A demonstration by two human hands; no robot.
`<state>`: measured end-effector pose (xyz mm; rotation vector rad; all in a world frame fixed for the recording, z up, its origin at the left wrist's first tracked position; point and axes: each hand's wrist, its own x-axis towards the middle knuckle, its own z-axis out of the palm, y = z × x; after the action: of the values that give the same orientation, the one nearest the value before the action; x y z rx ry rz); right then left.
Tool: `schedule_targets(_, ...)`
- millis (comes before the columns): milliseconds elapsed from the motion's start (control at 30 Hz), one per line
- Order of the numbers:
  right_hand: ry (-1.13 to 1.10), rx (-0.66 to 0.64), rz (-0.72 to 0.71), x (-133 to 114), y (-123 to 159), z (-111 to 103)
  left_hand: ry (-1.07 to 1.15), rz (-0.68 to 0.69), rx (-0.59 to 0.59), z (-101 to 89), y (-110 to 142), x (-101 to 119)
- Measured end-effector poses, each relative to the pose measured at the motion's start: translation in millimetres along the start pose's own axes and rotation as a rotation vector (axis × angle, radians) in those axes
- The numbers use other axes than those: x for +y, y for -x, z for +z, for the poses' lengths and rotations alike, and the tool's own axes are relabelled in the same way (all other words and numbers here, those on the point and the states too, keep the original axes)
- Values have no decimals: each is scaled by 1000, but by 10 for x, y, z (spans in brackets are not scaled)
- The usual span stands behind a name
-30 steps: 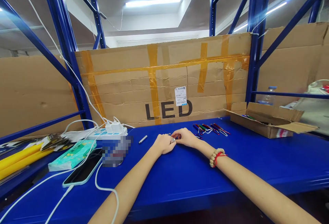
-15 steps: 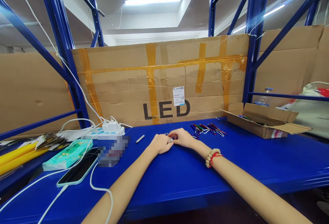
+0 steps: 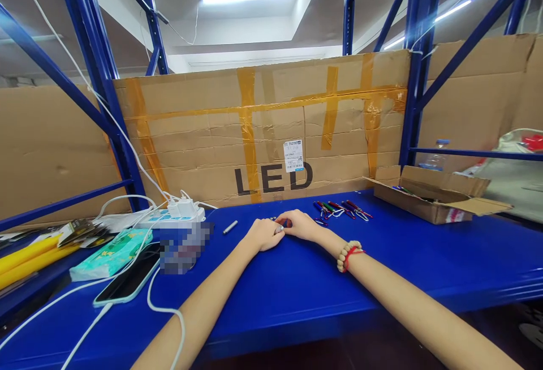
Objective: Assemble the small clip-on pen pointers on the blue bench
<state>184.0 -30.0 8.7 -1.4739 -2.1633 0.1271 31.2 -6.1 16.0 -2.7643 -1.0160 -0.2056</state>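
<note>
My left hand (image 3: 263,235) and my right hand (image 3: 297,225) meet over the middle of the blue tabletop (image 3: 288,296), fingertips touching. Both are closed around a small item, of which only a silvery bit shows between the fingers; its kind is hidden. On my right wrist sits a beaded bracelet (image 3: 349,256) with a red cord. A short silver-grey cylinder (image 3: 230,227) lies to the left of my left hand. Beyond my right hand is a loose group of small red, green and blue rods with metal clips (image 3: 341,210).
At the right stands an open cardboard box (image 3: 418,200) with small items inside. To the left are a phone (image 3: 128,279) on a white cable, a green tissue pack (image 3: 112,254) and a power strip (image 3: 180,217). A tall cardboard sheet (image 3: 203,149) closes off the back.
The view has shifted slightly, so everything sits a little further left. My hands stay together in nearly the same pose, with only small finger movement.
</note>
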Motion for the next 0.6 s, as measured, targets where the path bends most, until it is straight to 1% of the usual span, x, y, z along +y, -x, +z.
schedule_targets(133,18,-9,17,-7,3,-5,-2,5,-4,-18,9,3)
schedule_targets(300,30,-13,5,-8,-3,-1,6,4,1,-36,27,8)
schedule_targets(600,45,-20,1,-26,13,-19,16,1,-10,-10,6,-8)
